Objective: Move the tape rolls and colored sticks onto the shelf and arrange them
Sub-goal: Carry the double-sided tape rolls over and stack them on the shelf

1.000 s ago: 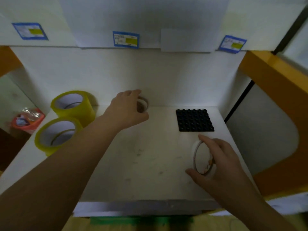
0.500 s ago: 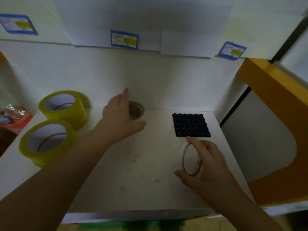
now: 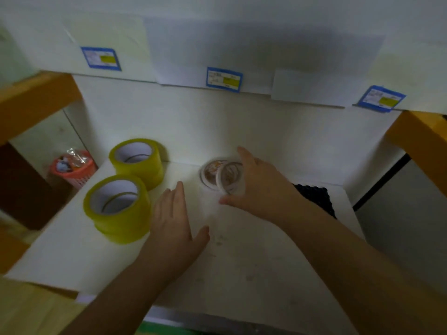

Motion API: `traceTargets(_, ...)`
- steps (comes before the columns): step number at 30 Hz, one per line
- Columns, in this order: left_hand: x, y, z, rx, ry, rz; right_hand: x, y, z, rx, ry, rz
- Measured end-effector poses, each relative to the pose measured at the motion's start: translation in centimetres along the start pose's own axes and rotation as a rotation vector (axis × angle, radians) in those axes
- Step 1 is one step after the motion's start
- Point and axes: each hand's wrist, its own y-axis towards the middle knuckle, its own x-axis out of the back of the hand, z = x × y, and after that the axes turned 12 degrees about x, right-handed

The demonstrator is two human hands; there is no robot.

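Note:
Two yellow tape rolls stand on the white shelf [image 3: 266, 274]: one at the back left [image 3: 137, 160], one nearer the front [image 3: 116, 209]. A thin white tape roll [image 3: 210, 174] leans upright against the back wall. My right hand [image 3: 261, 187] holds a second thin white tape roll [image 3: 228, 176] upright, right beside and partly in front of the first. My left hand [image 3: 176, 223] hovers flat over the shelf, fingers apart, holding nothing. No colored sticks are visible.
A black studded mat [image 3: 316, 197] lies on the shelf's right side, partly behind my right arm. A red basket [image 3: 75, 170] with wrapped items sits lower left beyond the shelf. Orange frame beams [image 3: 423, 141] flank both sides; blue labels [image 3: 223, 79] hang above.
My right hand carried its thin white roll from the front right to the back middle, next to the leaning roll. My left hand let go of that leaning roll and drew back toward me.

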Motion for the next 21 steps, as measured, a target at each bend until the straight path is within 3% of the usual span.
traceTargets(4,0.5,-1.0,0.5,0.012,0.042,-0.015,-0.4,4.0,0.6,0.075,-0.062,0.056)
traceTargets(21,1.1,-0.3,0.3,-0.074,-0.056,0.039,-2.3,6.5,0.2,-0.033,-0.036,0.072)
